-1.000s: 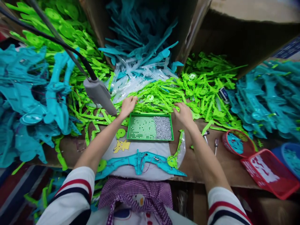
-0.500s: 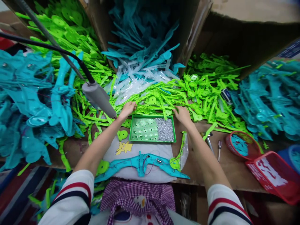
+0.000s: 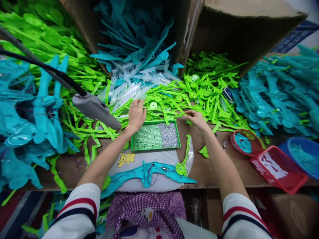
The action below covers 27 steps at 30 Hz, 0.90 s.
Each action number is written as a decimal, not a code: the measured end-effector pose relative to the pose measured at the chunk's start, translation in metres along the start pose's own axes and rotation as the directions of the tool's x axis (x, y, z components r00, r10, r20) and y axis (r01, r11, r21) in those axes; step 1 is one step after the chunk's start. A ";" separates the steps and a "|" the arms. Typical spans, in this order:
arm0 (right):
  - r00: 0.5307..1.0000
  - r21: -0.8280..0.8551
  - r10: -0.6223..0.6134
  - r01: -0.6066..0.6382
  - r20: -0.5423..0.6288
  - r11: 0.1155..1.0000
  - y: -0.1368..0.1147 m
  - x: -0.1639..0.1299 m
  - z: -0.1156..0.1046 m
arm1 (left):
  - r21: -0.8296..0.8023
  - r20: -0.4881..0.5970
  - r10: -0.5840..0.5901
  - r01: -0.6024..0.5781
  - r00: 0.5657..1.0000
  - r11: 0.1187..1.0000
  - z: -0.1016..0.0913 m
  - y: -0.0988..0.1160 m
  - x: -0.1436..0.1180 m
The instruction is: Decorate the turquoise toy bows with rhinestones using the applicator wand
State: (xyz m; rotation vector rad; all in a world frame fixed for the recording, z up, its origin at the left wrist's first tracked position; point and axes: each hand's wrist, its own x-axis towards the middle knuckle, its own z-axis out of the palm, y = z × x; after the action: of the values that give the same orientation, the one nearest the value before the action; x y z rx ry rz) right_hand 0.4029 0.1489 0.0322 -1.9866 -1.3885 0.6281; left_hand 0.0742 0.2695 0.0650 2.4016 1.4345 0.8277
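Nearest, below the table edge, a purple checkered apron (image 3: 147,204) between two striped white sleeves (image 3: 81,196). Just beyond, across a gray cloth (image 3: 152,156) with a yellow printed figure (image 3: 126,159), a turquoise bow-shaped piece (image 3: 136,173) with thin wires. At its right end, pointing away from the apron, a curved green-and-clear arm piece (image 3: 189,154). Off to the right, side by side, a red rectangular basket (image 3: 296,172) with white pieces, a blue basket (image 3: 282,142) and a red round basket (image 3: 232,146) with turquoise bits.

Farther in, a green tray (image 3: 154,149), perforated at left, full of small silver pieces (image 3: 169,134) at right. At its far left corner, the left hand (image 3: 137,115), fingers loosely bent and spread, apparently free. Beside the left wrist, slanting down, a gray tool (image 3: 96,109) on a black cable. Past the tray's far right corner, the right hand (image 3: 196,119), fingertips toward the left; cannot tell whether pinching a strip or only touching.

Between both hands and beyond, a heap of lime-green strips (image 3: 171,98), front fringe near both sets of fingertips, one strip poking over the tray's far rim. Behind, clear whitish pieces (image 3: 129,91); farthest, turquoise parts (image 3: 139,39) in a cardboard box (image 3: 190,36).
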 end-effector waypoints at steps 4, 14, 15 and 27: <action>0.993 -0.354 -0.046 0.006 -0.105 0.935 0.001 -0.005 -0.014 | 0.034 0.198 -0.001 -0.006 0.980 0.999 0.024 0.019 0.029; 0.992 -0.248 -0.080 0.053 -0.101 0.967 -0.022 0.073 -0.008 | 0.124 0.279 -0.073 0.040 0.957 0.992 0.021 0.008 0.045; 0.991 -0.246 -0.070 0.040 -0.113 0.969 -0.022 0.082 -0.008 | 0.117 0.251 -0.102 0.075 0.963 0.990 0.017 0.003 0.046; 0.988 -0.207 -0.086 0.112 0.132 0.972 -0.040 0.165 0.012 | 0.172 0.217 -0.163 0.127 0.963 0.977 0.021 -0.013 0.042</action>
State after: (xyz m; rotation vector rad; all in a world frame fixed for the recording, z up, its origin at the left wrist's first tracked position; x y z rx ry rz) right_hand 0.4233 0.3176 0.0481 -2.0570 -1.6803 0.5842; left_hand 0.0919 0.3144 0.0566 2.3715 1.6091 0.4009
